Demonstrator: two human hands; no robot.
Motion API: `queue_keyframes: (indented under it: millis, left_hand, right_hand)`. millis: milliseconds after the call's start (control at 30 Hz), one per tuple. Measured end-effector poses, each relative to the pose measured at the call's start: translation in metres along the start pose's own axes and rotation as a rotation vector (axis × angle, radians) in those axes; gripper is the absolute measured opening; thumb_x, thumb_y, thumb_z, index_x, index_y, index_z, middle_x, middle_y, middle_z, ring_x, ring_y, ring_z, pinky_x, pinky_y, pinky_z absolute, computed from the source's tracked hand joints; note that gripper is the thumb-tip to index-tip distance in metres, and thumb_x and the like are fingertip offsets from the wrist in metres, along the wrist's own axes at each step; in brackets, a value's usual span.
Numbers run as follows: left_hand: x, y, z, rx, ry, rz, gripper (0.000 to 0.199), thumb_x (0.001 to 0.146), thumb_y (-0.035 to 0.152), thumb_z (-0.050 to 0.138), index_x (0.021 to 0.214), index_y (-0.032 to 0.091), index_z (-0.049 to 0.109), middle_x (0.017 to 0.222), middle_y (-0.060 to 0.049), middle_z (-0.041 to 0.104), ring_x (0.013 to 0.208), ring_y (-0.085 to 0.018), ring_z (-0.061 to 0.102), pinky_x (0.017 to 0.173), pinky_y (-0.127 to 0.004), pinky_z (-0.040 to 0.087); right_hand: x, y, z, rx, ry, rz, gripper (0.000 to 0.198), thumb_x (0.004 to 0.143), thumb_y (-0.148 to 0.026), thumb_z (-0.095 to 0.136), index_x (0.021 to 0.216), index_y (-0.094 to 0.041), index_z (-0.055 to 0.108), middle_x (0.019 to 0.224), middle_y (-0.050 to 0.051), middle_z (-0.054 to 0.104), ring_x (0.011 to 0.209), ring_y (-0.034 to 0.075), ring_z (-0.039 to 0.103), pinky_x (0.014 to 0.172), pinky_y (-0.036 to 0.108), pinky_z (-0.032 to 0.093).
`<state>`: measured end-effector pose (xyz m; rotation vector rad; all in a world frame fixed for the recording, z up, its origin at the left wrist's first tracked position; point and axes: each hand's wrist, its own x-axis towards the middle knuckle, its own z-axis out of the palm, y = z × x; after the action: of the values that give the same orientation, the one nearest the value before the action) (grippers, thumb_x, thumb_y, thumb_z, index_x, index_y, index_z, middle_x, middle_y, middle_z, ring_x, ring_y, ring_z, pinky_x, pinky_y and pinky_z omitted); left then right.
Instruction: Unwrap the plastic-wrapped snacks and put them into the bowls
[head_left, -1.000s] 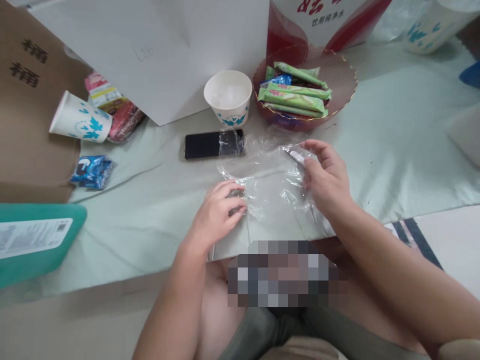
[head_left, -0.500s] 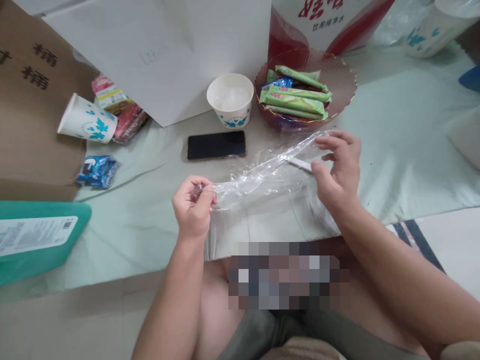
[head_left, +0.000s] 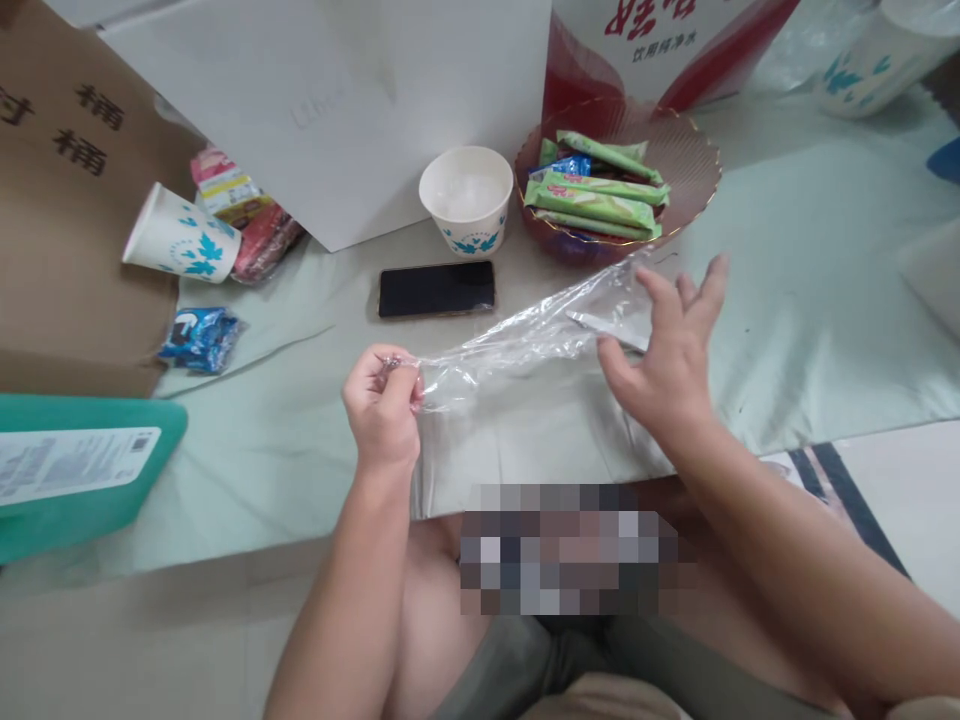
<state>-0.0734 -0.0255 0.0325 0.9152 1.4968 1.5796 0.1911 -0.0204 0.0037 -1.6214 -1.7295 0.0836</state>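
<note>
My left hand (head_left: pixel 384 405) is closed on one end of a crumpled clear plastic film (head_left: pixel 517 330), its thumb pressed over the fingers. The film stretches up and to the right across the table. At its far end is my right hand (head_left: pixel 667 350), fingers spread and thumb well apart from them. The film lies against or just behind its index finger; whether they touch I cannot tell. A narrow white strip (head_left: pixel 596 325) shows at the film near the right thumb, partly hidden by it. Beyond the film lies a dark phone (head_left: pixel 436 290), screen up.
A paper cup (head_left: pixel 466 205) stands beside a glass bowl (head_left: pixel 694 170) of green-wrapped snacks (head_left: pixel 600 200). Behind rises a white box (head_left: pixel 337 110). On the left are a tipped paper cup (head_left: pixel 184 235), a blue packet (head_left: pixel 199 338) and a green labelled container (head_left: pixel 161 450).
My right hand has opened, its fingers spreading and its thumb moving left. My left hand keeps its hold on the film, which now narrows toward the upper right.
</note>
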Motion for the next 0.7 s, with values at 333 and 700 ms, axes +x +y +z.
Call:
queue_keyframes:
  millis: [333, 700]
  left_hand:
    - [-0.009, -0.008, -0.002, 0.096, -0.192, 0.044, 0.006, 0.067, 0.018, 0.065, 0.067, 0.021, 0.06, 0.045, 0.006, 0.047, 0.04, -0.008, 0.039, 0.039, -0.02, 0.025]
    - [-0.007, -0.009, 0.002, 0.089, -0.044, 0.084, 0.007, 0.068, 0.018, 0.065, 0.066, 0.02, 0.058, 0.047, 0.007, 0.043, 0.041, -0.007, 0.034, 0.041, -0.02, 0.024]
  right_hand:
    - [-0.015, -0.027, 0.007, -0.026, -0.145, -0.373, 0.051, 0.093, -0.03, 0.06, 0.143, -0.035, 0.05, 0.154, 0.009, 0.056, 0.147, 0.033, 0.048, 0.123, 0.06, 0.029]
    - [0.003, -0.012, -0.011, 0.042, -0.059, -0.092, 0.018, 0.083, -0.02, 0.054, 0.091, -0.028, 0.069, 0.127, 0.009, 0.069, 0.125, 0.033, 0.064, 0.118, 0.06, 0.034]
